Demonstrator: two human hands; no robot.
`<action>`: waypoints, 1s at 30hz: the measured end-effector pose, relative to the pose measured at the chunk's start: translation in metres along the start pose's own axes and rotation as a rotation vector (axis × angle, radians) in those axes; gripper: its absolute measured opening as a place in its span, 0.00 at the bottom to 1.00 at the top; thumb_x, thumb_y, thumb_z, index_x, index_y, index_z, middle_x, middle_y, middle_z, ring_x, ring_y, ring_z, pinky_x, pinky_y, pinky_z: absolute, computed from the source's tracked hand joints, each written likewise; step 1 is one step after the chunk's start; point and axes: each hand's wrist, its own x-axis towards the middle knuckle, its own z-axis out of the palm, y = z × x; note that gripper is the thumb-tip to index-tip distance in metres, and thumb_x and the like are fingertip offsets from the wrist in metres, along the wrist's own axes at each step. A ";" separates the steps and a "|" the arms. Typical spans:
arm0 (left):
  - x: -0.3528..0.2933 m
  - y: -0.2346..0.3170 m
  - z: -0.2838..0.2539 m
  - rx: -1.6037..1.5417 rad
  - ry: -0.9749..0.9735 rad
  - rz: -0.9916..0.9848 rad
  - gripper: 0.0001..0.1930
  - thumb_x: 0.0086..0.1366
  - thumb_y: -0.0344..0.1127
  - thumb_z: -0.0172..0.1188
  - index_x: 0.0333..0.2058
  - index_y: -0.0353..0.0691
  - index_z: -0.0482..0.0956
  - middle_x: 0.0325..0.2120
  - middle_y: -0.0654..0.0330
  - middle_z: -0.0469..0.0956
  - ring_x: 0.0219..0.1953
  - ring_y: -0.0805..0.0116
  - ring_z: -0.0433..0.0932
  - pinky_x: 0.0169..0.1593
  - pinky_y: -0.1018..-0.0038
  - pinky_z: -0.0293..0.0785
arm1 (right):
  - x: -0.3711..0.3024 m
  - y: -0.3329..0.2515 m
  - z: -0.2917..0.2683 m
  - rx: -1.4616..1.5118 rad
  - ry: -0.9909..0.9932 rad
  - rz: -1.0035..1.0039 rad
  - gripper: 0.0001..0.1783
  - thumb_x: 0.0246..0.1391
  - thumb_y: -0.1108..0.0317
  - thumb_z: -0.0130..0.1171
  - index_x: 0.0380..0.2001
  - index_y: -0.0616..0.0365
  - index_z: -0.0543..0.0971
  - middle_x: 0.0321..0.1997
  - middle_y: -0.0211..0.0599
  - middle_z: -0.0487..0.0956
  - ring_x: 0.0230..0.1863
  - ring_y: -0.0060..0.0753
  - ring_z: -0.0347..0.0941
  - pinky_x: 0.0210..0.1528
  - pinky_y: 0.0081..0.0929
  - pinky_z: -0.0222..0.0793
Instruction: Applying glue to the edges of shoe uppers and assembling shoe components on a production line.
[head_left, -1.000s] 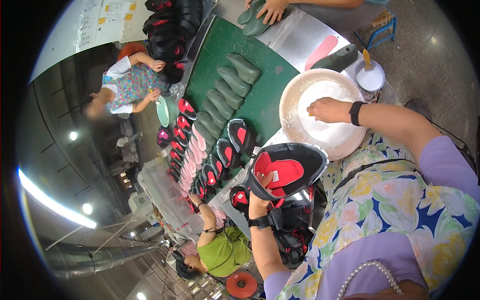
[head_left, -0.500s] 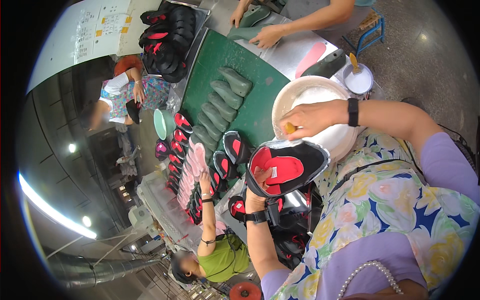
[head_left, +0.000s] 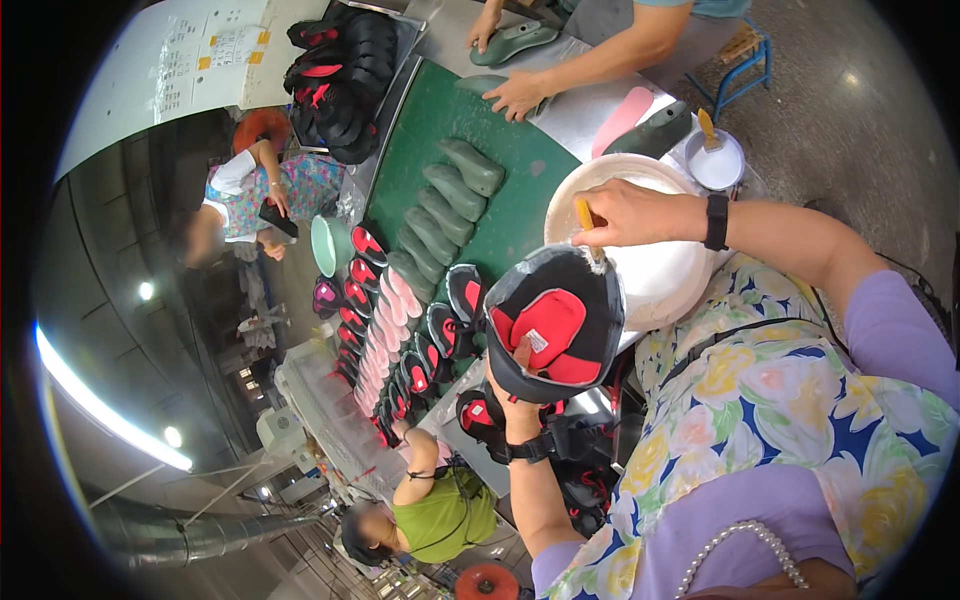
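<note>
Shoe upper (head_left: 553,322), long axis now steeper

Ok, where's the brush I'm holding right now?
In the head view, just above and right of centre: the brush is in your right hand, bristles at the black shoe upper's edge, beside the tub.

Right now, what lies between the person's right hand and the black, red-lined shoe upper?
The head view shows a yellow-handled brush, held by the right hand, its bristles at the rim of the shoe upper.
</note>
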 end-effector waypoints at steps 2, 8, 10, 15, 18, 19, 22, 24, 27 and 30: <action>-0.004 -0.006 0.004 0.115 0.071 0.100 0.14 0.64 0.28 0.64 0.48 0.35 0.77 0.34 0.65 0.78 0.31 0.77 0.77 0.33 0.81 0.73 | -0.003 -0.001 0.007 0.020 0.056 0.052 0.20 0.53 0.56 0.66 0.28 0.66 0.77 0.25 0.49 0.79 0.27 0.49 0.78 0.32 0.37 0.72; -0.015 -0.030 0.003 -0.134 0.142 0.410 0.16 0.71 0.36 0.54 0.53 0.35 0.75 0.47 0.57 0.80 0.43 0.71 0.80 0.52 0.72 0.76 | -0.016 -0.020 0.032 0.195 0.123 0.214 0.23 0.53 0.55 0.65 0.29 0.71 0.78 0.23 0.54 0.80 0.27 0.49 0.80 0.32 0.36 0.74; -0.011 -0.036 -0.005 -0.438 0.068 0.317 0.16 0.71 0.35 0.54 0.53 0.35 0.75 0.49 0.53 0.79 0.45 0.66 0.80 0.53 0.70 0.76 | -0.019 -0.024 0.039 0.274 0.045 0.332 0.24 0.53 0.55 0.64 0.31 0.73 0.79 0.26 0.57 0.81 0.30 0.48 0.82 0.35 0.35 0.77; 0.004 -0.005 0.010 0.523 0.206 0.907 0.15 0.69 0.32 0.54 0.53 0.35 0.73 0.54 0.43 0.75 0.52 0.50 0.79 0.57 0.62 0.75 | -0.019 -0.030 0.045 0.483 -0.085 0.424 0.23 0.55 0.54 0.64 0.32 0.71 0.80 0.24 0.45 0.82 0.26 0.29 0.82 0.30 0.26 0.76; 0.007 0.007 0.009 0.675 0.141 1.026 0.15 0.68 0.30 0.56 0.52 0.33 0.72 0.54 0.42 0.75 0.56 0.46 0.76 0.60 0.59 0.73 | -0.014 -0.033 0.045 0.565 -0.124 0.418 0.23 0.56 0.55 0.64 0.32 0.70 0.80 0.25 0.45 0.82 0.25 0.29 0.81 0.29 0.25 0.76; 0.012 -0.004 0.005 0.674 0.148 1.025 0.15 0.68 0.30 0.56 0.52 0.33 0.72 0.54 0.42 0.75 0.56 0.46 0.76 0.60 0.59 0.73 | -0.011 -0.035 0.043 0.576 -0.093 0.389 0.22 0.56 0.55 0.64 0.32 0.70 0.80 0.25 0.43 0.82 0.25 0.27 0.80 0.28 0.24 0.75; 0.023 -0.032 -0.010 0.077 0.301 0.470 0.14 0.68 0.23 0.53 0.52 0.33 0.72 0.54 0.49 0.76 0.54 0.56 0.77 0.59 0.67 0.72 | -0.003 -0.036 0.035 0.574 0.055 0.306 0.20 0.56 0.57 0.64 0.32 0.68 0.79 0.25 0.38 0.81 0.24 0.22 0.77 0.27 0.22 0.72; 0.032 -0.057 -0.032 -0.040 0.334 0.396 0.15 0.67 0.23 0.54 0.53 0.33 0.72 0.54 0.51 0.76 0.53 0.58 0.78 0.59 0.69 0.72 | 0.000 -0.030 0.032 0.564 0.167 0.241 0.19 0.56 0.57 0.64 0.32 0.68 0.79 0.25 0.36 0.81 0.24 0.20 0.76 0.26 0.21 0.71; 0.045 -0.089 -0.045 0.177 0.325 0.413 0.19 0.68 0.26 0.56 0.57 0.36 0.70 0.55 0.55 0.76 0.51 0.61 0.79 0.55 0.68 0.76 | -0.007 -0.003 0.024 0.463 0.229 0.362 0.17 0.57 0.59 0.64 0.30 0.65 0.78 0.23 0.31 0.79 0.23 0.18 0.74 0.25 0.20 0.70; 0.065 -0.155 -0.050 -0.615 0.396 -0.057 0.24 0.64 0.27 0.61 0.59 0.37 0.69 0.56 0.55 0.74 0.53 0.61 0.76 0.54 0.66 0.77 | -0.020 0.020 0.033 0.374 0.167 0.475 0.16 0.58 0.59 0.64 0.27 0.63 0.77 0.23 0.30 0.78 0.23 0.18 0.73 0.24 0.19 0.69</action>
